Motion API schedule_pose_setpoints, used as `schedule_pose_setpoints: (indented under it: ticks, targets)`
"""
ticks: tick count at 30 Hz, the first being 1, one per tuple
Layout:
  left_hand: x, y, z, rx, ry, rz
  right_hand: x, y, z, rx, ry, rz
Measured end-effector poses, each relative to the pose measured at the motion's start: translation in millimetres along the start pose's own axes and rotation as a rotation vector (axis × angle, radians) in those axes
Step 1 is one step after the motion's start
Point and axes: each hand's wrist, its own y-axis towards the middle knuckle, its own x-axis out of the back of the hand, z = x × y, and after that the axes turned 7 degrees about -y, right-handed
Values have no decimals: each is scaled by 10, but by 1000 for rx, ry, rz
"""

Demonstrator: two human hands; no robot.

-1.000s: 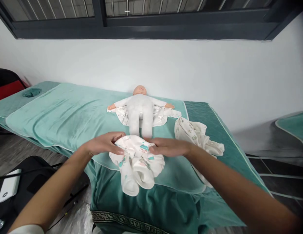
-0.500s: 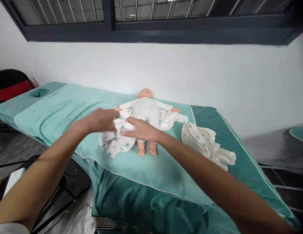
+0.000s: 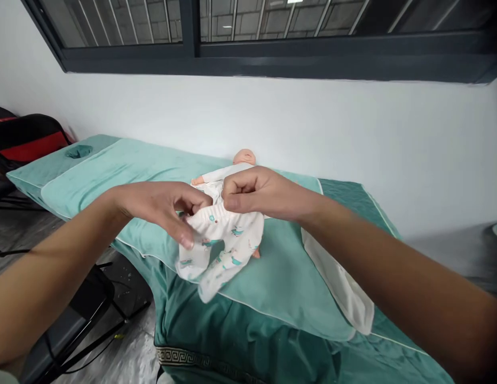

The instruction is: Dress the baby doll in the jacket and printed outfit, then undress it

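Item, far left at nine o'clock: a black chair with red padding (image 3: 30, 141), set beside the head end of a massage bed (image 3: 272, 341) draped in a teal towel (image 3: 124, 176); the bed's face hole (image 3: 79, 151) is the only receptacle-like feature in view, and nothing is seen in it. Item, left of centre: the left hand (image 3: 164, 205), fingers curled, thumb and forefinger pinching the waist edge of a pair of printed baby trousers (image 3: 220, 242). Item, centre: the trousers themselves, white with small teal figures, held up just above the towel, both legs hanging loose toward six o'clock over the towel's near edge. Item, at twelve o'clock behind the hands: a baby doll (image 3: 238, 165) in a white bodysuit, lying on its back with its head toward the wall, its legs mostly hidden by the trousers; one foot peeks out at the right. Item, right of centre: the right hand (image 3: 258, 192), closed in a loose fist, gripping the opposite side of the waistband. Handling note, as a judgement: the waistband is best kept stretched evenly between both pinches, the leg openings untwisted and facing the doll's feet. Item, at four o'clock: a cream cloth (image 3: 344, 288) lying flat, partly hidden by the right forearm.
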Motion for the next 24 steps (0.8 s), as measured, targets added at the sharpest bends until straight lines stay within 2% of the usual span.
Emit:
schedule_pose_setpoints:
  ticks: [2,3,6,8,12,15,17,19,21,24]
  targets:
    - [39,-47,47,19,-25,5,29,-82,50,46,-16,-27]
    - [59,-68,71,28,-12,-37,52,-125,56,43,-51,-7]
    - [117,-128,141,31,86,-273,163,-251,21,-31,-211,141]
    - [143,-163,183,13,151,-371,256,-334,-18,-61,-300,187]
    - [122,-192,235,22,258,-416,350,-443,-120,-104,-399,-36]
    - [47,-73,352,30,221,-583,232,-374,-267,-189,-385,-32]
    - [-31,115,549,19,130,-736,69,-224,-424,-181,-294,-54]
    - [-146,362,831,26,0,-855,-120,-8,-650,-140,-196,-208]
    - [-313,608,1136,33,-145,-899,-284,223,-951,-160,-180,-387]
    - [-650,877,1465,-22,-176,-989,-380,474,-1492,-264,-270,-491]
